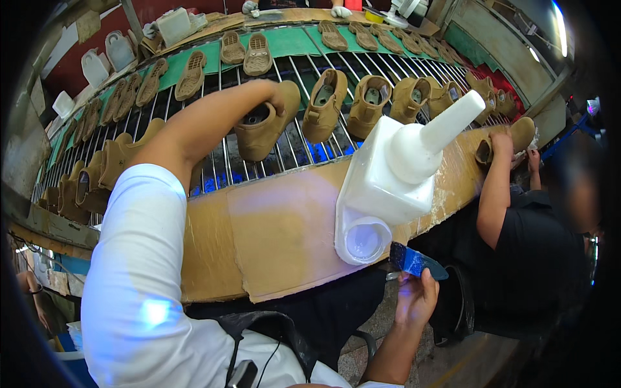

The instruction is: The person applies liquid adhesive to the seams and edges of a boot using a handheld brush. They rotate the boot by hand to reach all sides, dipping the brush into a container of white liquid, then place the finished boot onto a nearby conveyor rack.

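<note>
My left arm reaches across to a rack of metal bars, where my left hand (270,97) is closed on the upper of a tan shoe (262,137). Part of that shoe is hidden behind the hand. Low at the right, my right hand (415,301) grips a blue brush (414,262) with dark bristles and whitish residue on it. The bristles are close beside the round cup of a white plastic dispenser bottle (394,168). Pale liquid (365,241) shows inside the cup. The bottle stands on a cardboard-covered ledge (284,226).
More tan shoes (325,103) line the rack (223,174) on both sides. Several soles (257,55) lie behind on a green strip (284,43). At the right, a co-worker in black (537,239) handles another shoe. Gloved hands (341,11) show across the rack.
</note>
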A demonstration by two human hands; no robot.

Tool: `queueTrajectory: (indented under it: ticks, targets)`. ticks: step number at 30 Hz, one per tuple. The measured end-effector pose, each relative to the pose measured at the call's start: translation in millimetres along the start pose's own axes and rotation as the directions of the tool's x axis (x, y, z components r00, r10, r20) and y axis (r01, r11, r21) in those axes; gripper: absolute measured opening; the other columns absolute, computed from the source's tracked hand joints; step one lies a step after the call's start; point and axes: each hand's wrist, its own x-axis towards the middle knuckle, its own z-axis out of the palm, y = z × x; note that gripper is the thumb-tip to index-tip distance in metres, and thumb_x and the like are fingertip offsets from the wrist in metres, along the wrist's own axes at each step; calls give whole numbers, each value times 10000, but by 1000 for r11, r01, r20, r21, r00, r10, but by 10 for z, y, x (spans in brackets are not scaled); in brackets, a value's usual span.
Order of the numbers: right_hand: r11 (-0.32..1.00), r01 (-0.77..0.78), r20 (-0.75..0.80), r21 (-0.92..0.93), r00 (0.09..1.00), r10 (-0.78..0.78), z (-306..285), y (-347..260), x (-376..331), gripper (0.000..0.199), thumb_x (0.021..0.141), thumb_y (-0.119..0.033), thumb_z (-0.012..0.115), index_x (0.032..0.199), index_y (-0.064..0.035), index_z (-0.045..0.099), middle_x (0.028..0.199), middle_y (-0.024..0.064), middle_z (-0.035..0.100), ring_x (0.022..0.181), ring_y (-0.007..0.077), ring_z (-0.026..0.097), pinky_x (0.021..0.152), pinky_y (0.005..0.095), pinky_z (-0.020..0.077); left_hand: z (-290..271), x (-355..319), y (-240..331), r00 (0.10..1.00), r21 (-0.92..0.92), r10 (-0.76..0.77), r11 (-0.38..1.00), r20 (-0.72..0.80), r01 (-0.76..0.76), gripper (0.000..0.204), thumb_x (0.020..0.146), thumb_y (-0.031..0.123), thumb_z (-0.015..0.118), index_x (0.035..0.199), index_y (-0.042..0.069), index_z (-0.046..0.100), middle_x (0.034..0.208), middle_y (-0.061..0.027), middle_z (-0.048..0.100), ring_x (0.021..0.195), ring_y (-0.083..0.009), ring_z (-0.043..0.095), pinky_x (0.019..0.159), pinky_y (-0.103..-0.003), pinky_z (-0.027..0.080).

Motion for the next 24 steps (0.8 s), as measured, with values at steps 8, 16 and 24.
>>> queueTrajectory:
  ticks: [8, 16, 24]
  targets:
    - [999, -21, 60, -30, 998, 23, 124, 144, 52, 216, 866, -159, 599, 976, 25, 570, 860, 117, 622, 728, 198, 576, 668, 311, 461, 282, -1170, -630, 586, -525, -232, 752, -777, -398, 556, 811, 386, 662, 1241, 53, 546, 1035, -167, 655, 936, -282, 642, 793, -369, 498]
    - [999, 9, 108, 34, 994, -13, 170, 24, -5, 157, 852, -139, 616, 919, 2, 600, 852, 94, 637, 730, 167, 587, 668, 291, 474, 2116, -2346, -1352, 546, -799, -586, 397, -599, -451, 876, 718, 90, 758, 1422, 33, 240, 1300, -188, 461, 1199, -285, 466, 1015, -392, 373]
    - [997, 74, 109, 23, 991, -76, 97, -19, -225, 126, 852, -115, 604, 908, -3, 595, 835, 82, 630, 721, 153, 581, 664, 274, 464, 2119, -1727, -1007, 586, -828, -588, 333, -557, -452, 483, 711, 121, 783, 1135, 11, 579, 1038, -91, 656, 931, -179, 628, 818, -319, 502]
